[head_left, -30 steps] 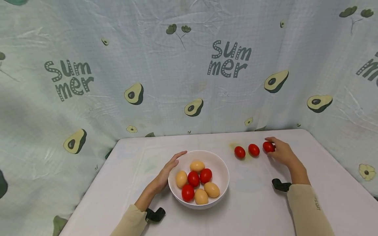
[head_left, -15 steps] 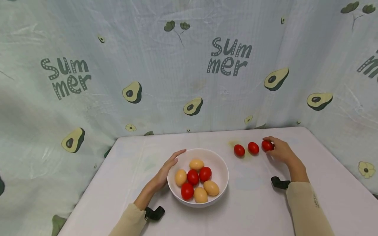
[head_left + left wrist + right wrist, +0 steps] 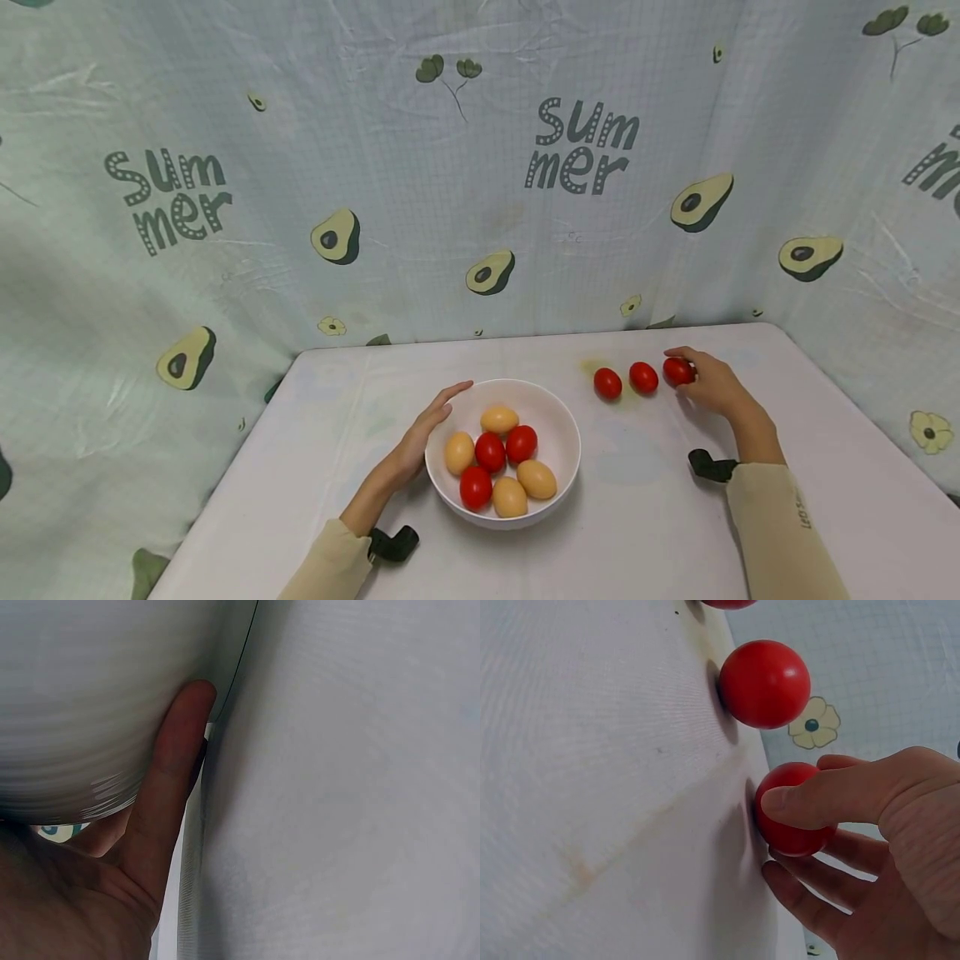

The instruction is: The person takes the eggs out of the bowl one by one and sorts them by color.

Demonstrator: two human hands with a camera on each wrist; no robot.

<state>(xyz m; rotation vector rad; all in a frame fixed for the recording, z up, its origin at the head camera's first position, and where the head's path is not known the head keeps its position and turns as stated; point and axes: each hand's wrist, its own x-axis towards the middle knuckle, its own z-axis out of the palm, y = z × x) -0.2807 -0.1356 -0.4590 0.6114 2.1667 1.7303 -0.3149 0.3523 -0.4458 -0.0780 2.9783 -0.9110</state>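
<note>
A white bowl holds several red and tan eggs, among them a red egg and a tan egg. My left hand rests along the bowl's left side, fingers extended; in the left wrist view a finger lies against the outer wall. On the right, my right hand pinches a red egg between thumb and fingers. The right wrist view shows the thumb across this egg, which sits at the table surface; whether it is lifted I cannot tell.
Two more red eggs, one nearer and one in the middle, lie left of the right hand on the white tabletop. Behind the table hangs a printed curtain. A dark wrist mount sits at each cuff.
The head view has shifted very slightly. Both hands, the bowl and the eggs appear to keep their places; the right hand's hold on the red egg looks the same.
</note>
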